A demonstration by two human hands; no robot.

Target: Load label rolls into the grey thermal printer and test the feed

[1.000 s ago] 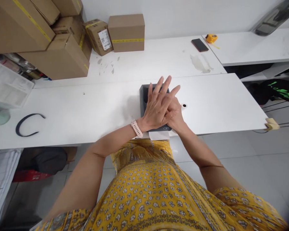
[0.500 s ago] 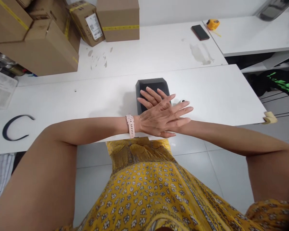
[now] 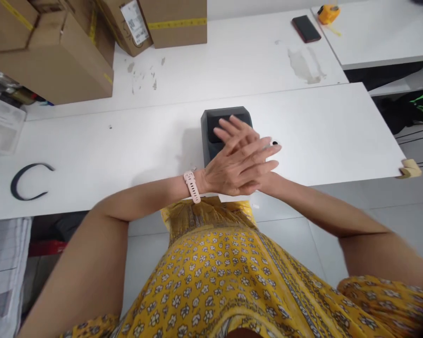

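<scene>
My left hand (image 3: 236, 169), with a pink watch (image 3: 192, 186) on its wrist, lies palm down across my right hand (image 3: 238, 127). Its fingers are stretched out to the right and nothing is gripped in it. The right hand lies beneath, largely covered; its straight fingers point to the upper left. Both hands are over a dark grey box-like object (image 3: 205, 136) with a black recessed or glossy top, and whether they touch it I cannot tell. Just beyond the left fingertips is a small white item with a black round spot (image 3: 275, 142), partly hidden.
Cardboard boxes (image 3: 81, 61) are piled at the back left of the white table (image 3: 324, 136). A phone (image 3: 306, 28) and a yellow tape measure (image 3: 327, 15) lie at the back right. A dark curved band (image 3: 16, 183) and a clear plastic container (image 3: 3, 124) are at the left.
The hands have slid against each other: the right hand is drawn slightly to the right, and the left hand's fingers are closer together. The camera view has shifted a little.
</scene>
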